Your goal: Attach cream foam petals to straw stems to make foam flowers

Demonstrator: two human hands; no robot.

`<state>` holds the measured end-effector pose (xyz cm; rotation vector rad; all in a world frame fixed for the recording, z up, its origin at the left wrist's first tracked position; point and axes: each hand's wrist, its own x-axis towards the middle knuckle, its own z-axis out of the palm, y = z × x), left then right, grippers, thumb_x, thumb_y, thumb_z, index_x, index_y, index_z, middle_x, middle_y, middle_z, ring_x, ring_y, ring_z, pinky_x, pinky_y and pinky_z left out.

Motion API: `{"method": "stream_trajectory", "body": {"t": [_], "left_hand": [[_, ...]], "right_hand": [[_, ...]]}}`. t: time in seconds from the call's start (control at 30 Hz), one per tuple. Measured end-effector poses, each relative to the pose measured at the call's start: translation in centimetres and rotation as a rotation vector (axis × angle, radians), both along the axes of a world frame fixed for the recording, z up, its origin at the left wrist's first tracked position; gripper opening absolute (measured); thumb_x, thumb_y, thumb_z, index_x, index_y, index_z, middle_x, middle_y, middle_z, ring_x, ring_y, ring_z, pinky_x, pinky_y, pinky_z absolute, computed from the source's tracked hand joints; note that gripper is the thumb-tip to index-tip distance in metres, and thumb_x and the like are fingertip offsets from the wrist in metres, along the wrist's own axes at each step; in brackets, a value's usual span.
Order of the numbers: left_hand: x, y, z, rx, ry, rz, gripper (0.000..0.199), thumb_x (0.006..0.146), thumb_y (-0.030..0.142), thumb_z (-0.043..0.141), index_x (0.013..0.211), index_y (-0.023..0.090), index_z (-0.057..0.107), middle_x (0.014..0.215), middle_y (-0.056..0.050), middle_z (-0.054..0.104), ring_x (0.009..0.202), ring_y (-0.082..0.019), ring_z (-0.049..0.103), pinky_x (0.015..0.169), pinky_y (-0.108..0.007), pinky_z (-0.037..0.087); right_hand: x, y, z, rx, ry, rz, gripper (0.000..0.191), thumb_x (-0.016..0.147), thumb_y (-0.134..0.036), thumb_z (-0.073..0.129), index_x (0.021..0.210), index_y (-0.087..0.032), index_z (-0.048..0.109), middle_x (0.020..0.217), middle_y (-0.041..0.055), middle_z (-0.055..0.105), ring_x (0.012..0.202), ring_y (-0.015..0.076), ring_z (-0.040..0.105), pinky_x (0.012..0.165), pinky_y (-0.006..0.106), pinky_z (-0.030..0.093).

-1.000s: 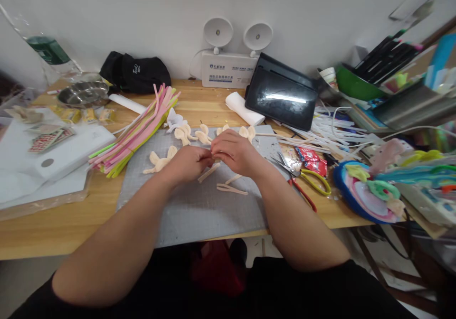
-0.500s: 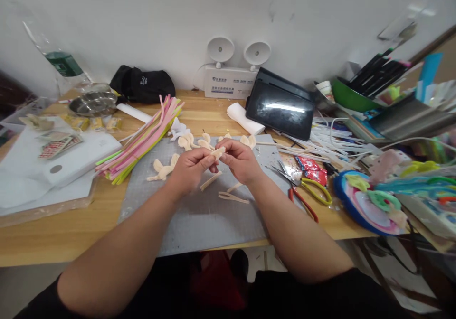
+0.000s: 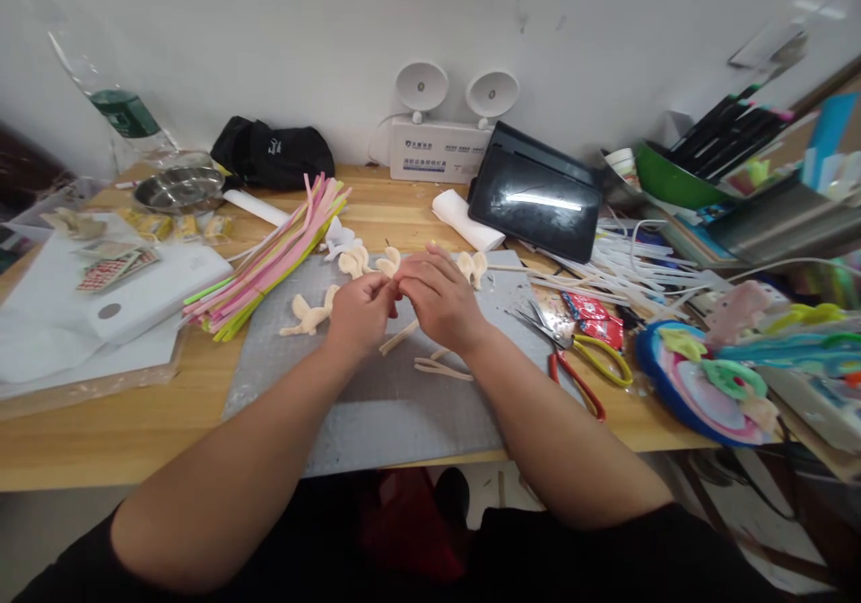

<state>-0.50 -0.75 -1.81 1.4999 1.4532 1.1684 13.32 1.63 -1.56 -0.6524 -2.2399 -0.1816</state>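
Observation:
Over the grey cutting mat (image 3: 377, 432), my left hand (image 3: 363, 311) pinches with bent fingers. My right hand (image 3: 440, 298) meets it fingertip to fingertip, its fingers curving over the front. Between them is a cream pipe cleaner piece, now covered by my fingers. Left of my left hand lies a looped cream pipe cleaner shape (image 3: 308, 314). Similar rounded shapes (image 3: 353, 263) sit beyond my hands, and one more rounded shape (image 3: 473, 268) is just past my right hand. Below my hands are a short straight cream stem (image 3: 398, 337) and a folded cream strip (image 3: 442, 369).
Left of the mat lies a bundle of pink and yellow-green pipe cleaners (image 3: 269, 266). To the right are tools with yellow handles (image 3: 609, 358) and red handles (image 3: 579, 386), red packets (image 3: 593, 318), and a blue round tray (image 3: 651, 379). A black tablet-like panel (image 3: 534, 195) leans behind.
My right hand has rolled forward over the left fingertips, hiding the cream piece that showed between them. The whole view has shifted slightly; the things on the mat lie as before.

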Motion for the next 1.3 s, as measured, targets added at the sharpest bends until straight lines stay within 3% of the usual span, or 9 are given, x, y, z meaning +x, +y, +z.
{"method": "stream_trajectory", "body": {"t": [0.2,0.3,0.4,0.67,0.77,0.9,1.07,1.17,1.3], "left_hand": [[-0.5,0.2,0.4,0.105,0.409,-0.148,0.027,0.079,0.031,0.04,0.063,0.017,0.056,0.058,0.0,0.057,0.056,-0.012,0.05,0.057,-0.025,0.035],[-0.7,0.3,0.4,0.254,0.618,-0.208,0.024,0.08,0.029,0.041,0.068,0.017,0.059,0.063,-0.002,0.06,0.063,-0.014,0.052,0.072,-0.031,0.036],[-0.8,0.4,0.4,0.363,0.793,-0.254,0.025,0.082,0.029,0.038,0.075,0.018,0.06,0.067,-0.002,0.062,0.066,-0.015,0.053,0.089,-0.041,0.027],[-1.2,0.2,0.5,0.438,0.862,-0.294,0.024,0.08,0.027,0.039,0.07,0.02,0.06,0.062,0.001,0.06,0.061,-0.013,0.051,0.094,-0.043,0.021],[-1.2,0.2,0.6,0.485,0.861,-0.35,0.023,0.076,0.021,0.04,0.061,0.019,0.057,0.057,0.002,0.057,0.057,-0.011,0.047,0.094,-0.042,0.02],[-1.2,0.4,0.8,0.415,0.707,-0.398,0.021,0.074,0.02,0.042,0.059,0.018,0.057,0.055,0.003,0.056,0.056,-0.01,0.046,0.091,-0.038,0.026],[-1.1,0.2,1.6,0.104,0.27,-0.381,0.022,0.073,0.026,0.047,0.056,0.015,0.057,0.058,0.0,0.057,0.059,-0.012,0.05,0.063,-0.026,0.038],[-1.1,-0.1,1.8,0.006,0.021,-0.448,0.025,0.075,0.029,0.047,0.056,0.015,0.056,0.06,-0.001,0.059,0.062,-0.012,0.052,0.063,-0.025,0.039],[-1.1,-0.4,1.5,-0.039,-0.226,-0.506,0.024,0.074,0.03,0.051,0.056,0.015,0.057,0.06,-0.002,0.058,0.063,-0.012,0.053,0.067,-0.027,0.041]], "right_hand": [[0.8,0.5,0.4,-0.164,-0.127,-0.042,0.022,0.084,-0.013,0.033,0.073,-0.018,0.051,0.081,0.0057,0.057,0.083,0.0175,0.045,0.091,0.039,0.031],[1.1,0.6,0.6,-0.3,-0.101,-0.034,0.016,0.083,-0.017,0.037,0.072,-0.018,0.049,0.076,0.0063,0.055,0.077,0.0177,0.045,0.079,0.035,0.036],[1.2,0.5,0.8,-0.432,-0.069,-0.062,0.009,0.08,-0.017,0.044,0.073,-0.017,0.049,0.074,0.0058,0.054,0.073,0.017,0.045,0.068,0.03,0.036],[1.1,0.1,1.5,-0.683,-0.028,-0.108,0.005,0.073,-0.014,0.049,0.068,-0.016,0.049,0.068,0.0018,0.053,0.066,0.0128,0.045,0.059,0.025,0.032],[1.2,0.4,1.1,-0.936,0.042,-0.024,0.007,0.072,-0.016,0.05,0.066,-0.016,0.048,0.06,-0.0021,0.05,0.058,0.0099,0.044,0.054,0.023,0.032],[1.9,0.9,0.9,-1.251,0.244,0.211,0.006,0.074,-0.022,0.05,0.074,-0.016,0.05,0.062,-0.0023,0.054,0.059,0.0089,0.05,0.058,0.024,0.04],[3.1,1.2,1.6,-0.945,0.428,0.296,0.027,0.069,-0.029,0.062,0.093,-0.019,0.055,0.096,0.0045,0.057,0.094,0.0146,0.052,0.084,0.034,0.041],[3.2,1.1,1.8,-0.833,0.36,0.378,0.023,0.065,-0.028,0.067,0.085,-0.021,0.06,0.092,0.0031,0.058,0.094,0.0152,0.052,0.089,0.036,0.039],[2.6,0.8,1.5,-0.844,0.403,0.447,0.021,0.064,-0.027,0.068,0.083,-0.023,0.063,0.089,0.002,0.056,0.088,0.0138,0.053,0.083,0.034,0.042]]}}
